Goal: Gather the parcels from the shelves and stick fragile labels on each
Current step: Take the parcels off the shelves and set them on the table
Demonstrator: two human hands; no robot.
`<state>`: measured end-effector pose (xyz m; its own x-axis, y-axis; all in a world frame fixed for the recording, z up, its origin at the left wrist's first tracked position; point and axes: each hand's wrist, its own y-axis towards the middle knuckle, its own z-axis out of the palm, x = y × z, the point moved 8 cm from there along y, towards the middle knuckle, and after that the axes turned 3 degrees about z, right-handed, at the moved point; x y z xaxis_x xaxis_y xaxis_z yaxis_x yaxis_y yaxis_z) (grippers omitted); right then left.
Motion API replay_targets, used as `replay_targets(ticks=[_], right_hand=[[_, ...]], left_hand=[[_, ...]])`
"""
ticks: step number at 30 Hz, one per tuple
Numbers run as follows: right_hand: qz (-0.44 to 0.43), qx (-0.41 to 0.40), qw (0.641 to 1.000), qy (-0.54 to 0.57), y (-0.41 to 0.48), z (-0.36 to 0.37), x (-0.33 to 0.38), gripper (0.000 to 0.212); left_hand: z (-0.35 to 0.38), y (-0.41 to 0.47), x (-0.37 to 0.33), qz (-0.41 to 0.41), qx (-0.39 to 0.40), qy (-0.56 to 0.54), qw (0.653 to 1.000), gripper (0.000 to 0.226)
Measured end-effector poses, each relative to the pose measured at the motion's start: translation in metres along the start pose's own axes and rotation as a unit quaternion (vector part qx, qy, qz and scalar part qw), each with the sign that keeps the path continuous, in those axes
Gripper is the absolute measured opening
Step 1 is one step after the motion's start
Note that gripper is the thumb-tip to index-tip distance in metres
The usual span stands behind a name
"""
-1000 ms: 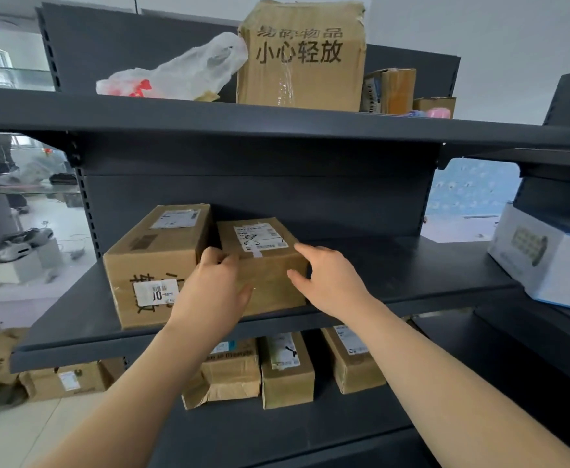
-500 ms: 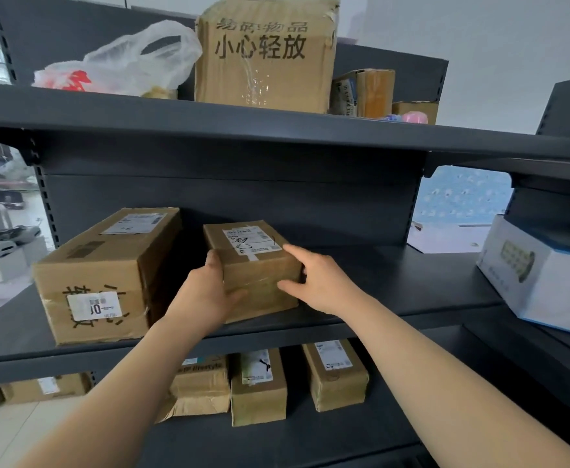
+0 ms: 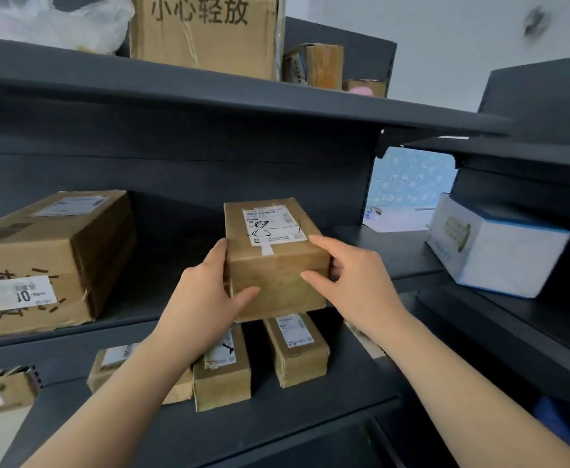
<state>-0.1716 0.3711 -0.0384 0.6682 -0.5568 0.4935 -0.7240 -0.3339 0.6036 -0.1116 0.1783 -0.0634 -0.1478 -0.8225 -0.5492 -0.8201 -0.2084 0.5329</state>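
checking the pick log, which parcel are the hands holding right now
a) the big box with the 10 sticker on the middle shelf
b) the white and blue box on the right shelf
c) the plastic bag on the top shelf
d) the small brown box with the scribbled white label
d: the left hand and the right hand grip the small brown box by its two sides, thumbs on its near face.

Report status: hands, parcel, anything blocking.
Left hand, right hand: both gripping small brown cardboard parcel. Parcel held in front of dark grey metal shelf. Nothing in the way.
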Motion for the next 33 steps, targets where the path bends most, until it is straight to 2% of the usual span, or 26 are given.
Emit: replay_targets(ticks=[4,8,14,18,23,33], right_hand=[[0.039,-0.052,0.997,-0.031,-0.045,-0.049,0.006,0.058],[0.104,-0.110,0.985,-0.084,-0.102,-0.090,0.020,0.056],[0.214,-0.173,0.942,-0.193,-0.208,-0.132,0.056,0.056],[0.304,-0.198,0.898,-0.249,-0.291,-0.159,0.083,0.055],[0.397,-0.238,0.837,-0.291,-0.398,-0.193,0.130,0.056],[0.529,-0.329,0.682,-0.384,-0.609,-0.253,0.259,0.058]], left_hand=[[0.008,-0.016,-0.042,0.075,0.040,-0.060,0.995,0.070],[0.017,-0.039,-0.077,0.137,0.088,-0.120,0.979,0.069],[0.040,-0.098,-0.122,0.217,0.211,-0.206,0.930,0.068],[0.055,-0.156,-0.161,0.274,0.287,-0.244,0.885,0.065],[0.064,-0.242,-0.219,0.335,0.388,-0.283,0.811,0.062],[0.033,-0.448,-0.333,0.444,0.496,-0.334,0.667,0.072]])
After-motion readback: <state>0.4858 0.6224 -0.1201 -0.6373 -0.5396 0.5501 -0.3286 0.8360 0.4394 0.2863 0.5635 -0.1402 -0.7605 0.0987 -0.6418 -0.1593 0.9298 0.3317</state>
